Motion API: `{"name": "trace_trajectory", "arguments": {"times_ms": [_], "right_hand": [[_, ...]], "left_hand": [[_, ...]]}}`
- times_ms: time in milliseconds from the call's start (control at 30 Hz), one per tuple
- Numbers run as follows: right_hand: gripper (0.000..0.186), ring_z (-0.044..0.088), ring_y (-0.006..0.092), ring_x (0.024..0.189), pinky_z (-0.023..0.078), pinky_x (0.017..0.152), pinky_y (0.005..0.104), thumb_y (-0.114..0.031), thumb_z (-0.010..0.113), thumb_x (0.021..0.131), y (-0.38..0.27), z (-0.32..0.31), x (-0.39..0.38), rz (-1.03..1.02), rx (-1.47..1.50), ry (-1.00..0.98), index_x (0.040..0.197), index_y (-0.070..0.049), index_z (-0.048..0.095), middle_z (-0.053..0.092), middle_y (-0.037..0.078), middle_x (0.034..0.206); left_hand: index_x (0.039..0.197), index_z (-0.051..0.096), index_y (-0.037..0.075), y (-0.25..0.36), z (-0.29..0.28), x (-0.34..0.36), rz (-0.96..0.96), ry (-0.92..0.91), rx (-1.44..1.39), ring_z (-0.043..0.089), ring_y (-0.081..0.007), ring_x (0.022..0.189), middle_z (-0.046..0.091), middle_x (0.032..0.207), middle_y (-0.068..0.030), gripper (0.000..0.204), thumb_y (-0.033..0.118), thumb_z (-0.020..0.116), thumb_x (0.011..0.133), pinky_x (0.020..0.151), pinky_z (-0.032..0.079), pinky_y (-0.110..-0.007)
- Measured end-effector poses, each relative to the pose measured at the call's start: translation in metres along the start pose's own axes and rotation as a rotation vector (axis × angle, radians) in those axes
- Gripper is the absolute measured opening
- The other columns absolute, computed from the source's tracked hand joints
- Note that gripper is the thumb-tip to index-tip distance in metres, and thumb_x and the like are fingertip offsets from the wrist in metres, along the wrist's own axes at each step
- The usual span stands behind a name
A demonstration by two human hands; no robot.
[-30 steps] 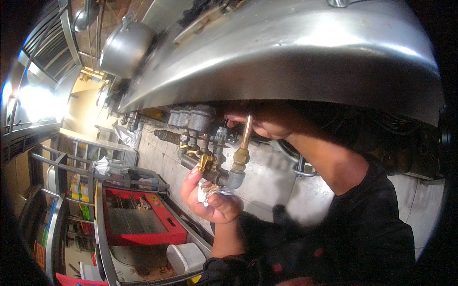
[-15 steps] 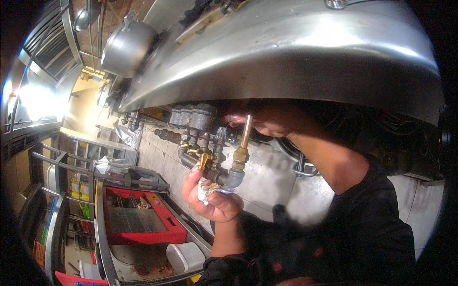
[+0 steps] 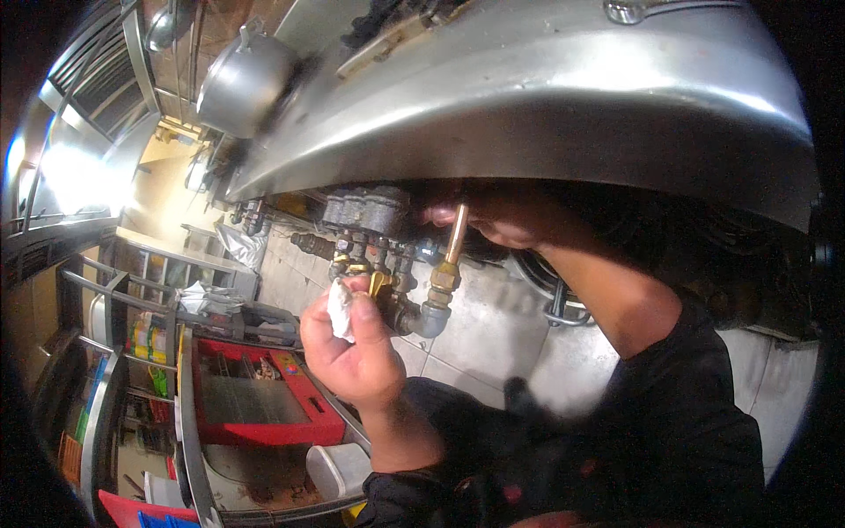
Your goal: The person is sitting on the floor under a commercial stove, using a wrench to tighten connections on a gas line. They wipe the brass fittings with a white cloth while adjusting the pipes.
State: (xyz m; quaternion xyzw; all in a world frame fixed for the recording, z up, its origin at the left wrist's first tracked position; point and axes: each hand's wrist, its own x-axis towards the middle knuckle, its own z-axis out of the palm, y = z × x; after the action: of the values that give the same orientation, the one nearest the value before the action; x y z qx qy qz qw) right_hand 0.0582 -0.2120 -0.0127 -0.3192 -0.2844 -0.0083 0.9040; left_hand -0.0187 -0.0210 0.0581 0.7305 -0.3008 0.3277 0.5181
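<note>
My left hand [image 3: 359, 356] is closed on a crumpled white wipe [image 3: 340, 310], pinched between thumb and fingers. It sits beside a small brass valve lever [image 3: 377, 283] on a cluster of dark, grimy gas valves and pipes. Right of the lever, a copper tube [image 3: 457, 231] rises from a brass fitting [image 3: 443, 280] joined to a grey elbow [image 3: 429, 319]. My right hand [image 3: 495, 227] reaches behind the tube, under the steel stove front [image 3: 528, 132]. Shade and the stove edge hide much of it, so its grip cannot be made out. Dark cylindrical regulators [image 3: 377, 209] hang just left of it.
A large aluminium pot [image 3: 246, 84] stands on the stove at the far left. At left is a counter with a red-framed appliance [image 3: 268, 433] and a pale plastic tub [image 3: 339, 471]. Pale floor tiles [image 3: 488, 352] lie below. A metal spoon [image 3: 627, 11] rests on the stove top.
My left hand has moved left and slightly up with the wipe, away from the grey elbow and the pipe below the lever. My right hand has stayed under the stove edge.
</note>
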Motion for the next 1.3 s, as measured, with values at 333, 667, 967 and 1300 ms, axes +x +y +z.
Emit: {"name": "trace_trajectory", "arguments": {"times_ms": [333,667,967,1300], "right_hand": [[0.028,0.060,0.0175,0.097,0.048,0.088,0.0312,-0.012,0.070,0.082,0.002,0.003,0.001,-0.039,-0.065,0.012,0.107,-0.002,0.061,0.064,0.010,0.102],[0.030,0.058,0.0182,0.100,0.045,0.092,0.0328,-0.011,0.069,0.082,-0.016,0.013,-0.007,0.094,-0.370,-0.023,0.108,0.000,0.062,0.064,0.011,0.105],[0.022,0.059,0.0185,0.098,0.045,0.092,0.0321,-0.011,0.064,0.087,-0.007,0.010,-0.004,-0.032,-0.446,0.011,0.106,0.000,0.062,0.065,0.010,0.103],[0.025,0.059,0.0168,0.091,0.046,0.086,0.0310,-0.019,0.068,0.086,-0.017,0.016,-0.006,-0.078,-0.797,0.116,0.102,0.000,0.063,0.065,0.009,0.097]], "left_hand": [[0.092,0.055,-0.001,0.001,-0.006,0.009,-0.024,-0.131,0.010,0.060,-0.0142,0.084,0.065,0.096,-0.0138,0.017,-0.004,0.068,0.080,0.078,0.047,-0.026],[0.094,0.052,0.001,-0.010,-0.008,0.001,-0.012,-0.130,-0.004,0.060,-0.0145,0.085,0.065,0.096,-0.0145,0.021,-0.003,0.068,0.081,0.079,0.047,-0.026],[0.091,0.052,0.002,-0.008,-0.002,0.002,0.012,-0.110,-0.032,0.055,-0.0096,0.079,0.064,0.094,-0.0098,0.016,-0.002,0.066,0.084,0.075,0.044,-0.023],[0.093,0.052,0.002,-0.003,-0.001,0.002,0.005,-0.103,-0.045,0.055,-0.0096,0.080,0.063,0.095,-0.0091,0.016,-0.002,0.065,0.084,0.076,0.044,-0.023]]}}
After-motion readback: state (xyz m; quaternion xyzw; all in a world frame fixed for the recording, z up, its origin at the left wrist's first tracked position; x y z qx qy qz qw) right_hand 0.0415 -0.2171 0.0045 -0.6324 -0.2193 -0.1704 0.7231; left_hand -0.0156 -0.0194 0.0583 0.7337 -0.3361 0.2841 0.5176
